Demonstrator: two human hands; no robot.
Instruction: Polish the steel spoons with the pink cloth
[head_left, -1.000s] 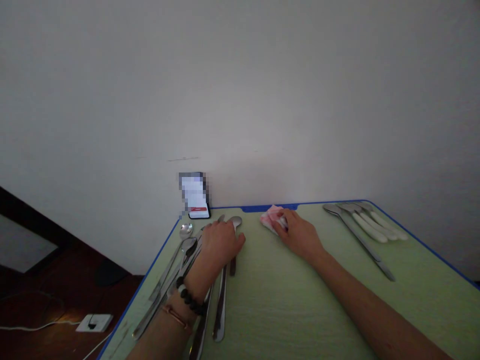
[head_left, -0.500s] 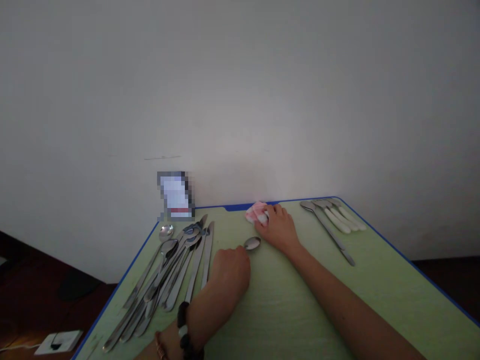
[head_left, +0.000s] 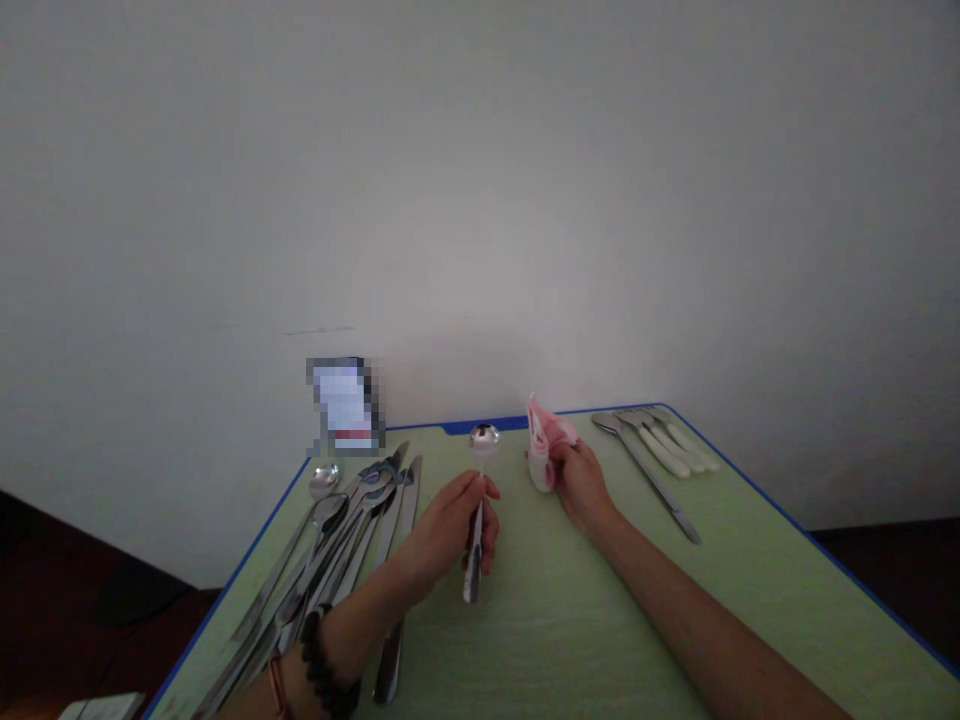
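My left hand [head_left: 457, 520] is closed around the handle of a shiny metal spoon [head_left: 484, 440], near the middle of the table. The spoon's bowl points toward the wall and its handle end shows below the fingers. To the right, my right hand [head_left: 581, 480] grips a pink and white cloth [head_left: 546, 445], raised off the table and partly folded. The cloth and the spoon are apart. Left of my left hand lies a pile of metal spoons and knives [head_left: 345, 530], partly covered by my forearm.
On the green table [head_left: 570, 620] at the right lie a long-handled spoon [head_left: 652, 480] and several forks with white handles [head_left: 667, 450]. A phone with a blurred screen [head_left: 345, 400] leans against the wall [head_left: 480, 200] at the back left. A white power strip [head_left: 101, 708] is low on the left.
My left hand has lifted the spoon and turned it so its handle shows. My right hand has picked up the cloth from the table. The view has tilted slightly.
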